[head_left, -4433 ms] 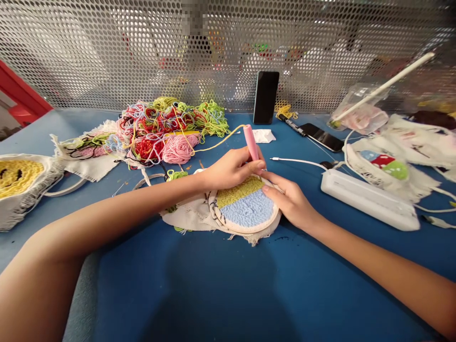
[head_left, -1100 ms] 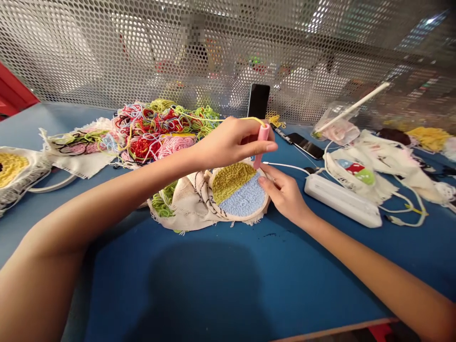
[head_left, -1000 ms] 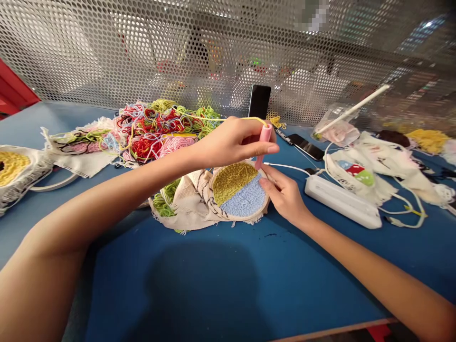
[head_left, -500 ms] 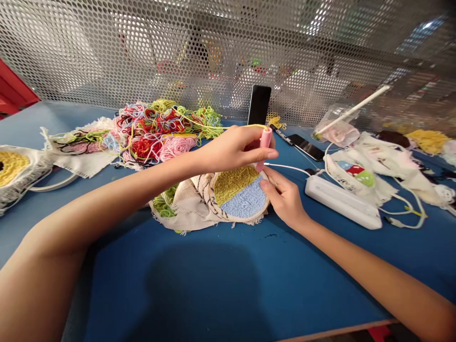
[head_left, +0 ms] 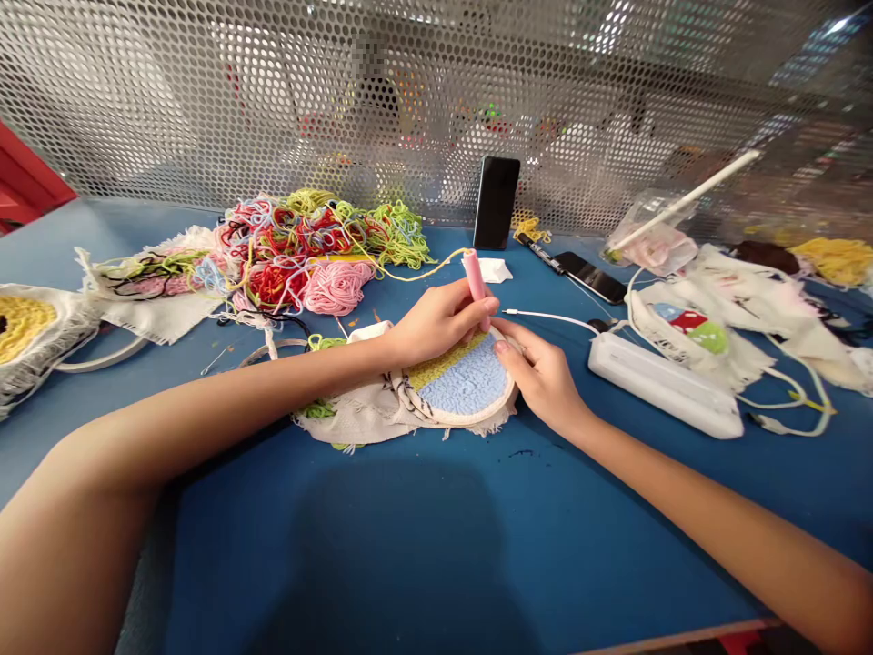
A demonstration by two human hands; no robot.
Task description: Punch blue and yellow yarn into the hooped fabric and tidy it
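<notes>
My left hand (head_left: 446,318) is closed round a pink punch tool (head_left: 473,275), which stands almost upright over the upper part of a round hoop. Yellow yarn (head_left: 416,276) runs from the tool's top back to the yarn pile. The hoop (head_left: 470,420) holds cloth with an olive-yellow looped part and a light blue looped part (head_left: 464,382). My right hand (head_left: 546,373) grips the hoop's right edge, thumb on top and fingers beneath. The tool's tip is hidden behind my fingers. Loose cream cloth (head_left: 368,409) spreads out left of the hoop.
A tangled yarn pile (head_left: 286,246) lies at the back left. Behind the hoop a phone (head_left: 496,202) leans upright against the perforated metal screen (head_left: 423,136). To the right are a white power bank-like box (head_left: 665,384), a second phone (head_left: 592,276) and another hooped cloth (head_left: 688,329).
My left hand and the pink tool have moved left and lower. The yellow yarn now sags in a curve, and a white scrap behind the tool has come into view.
</notes>
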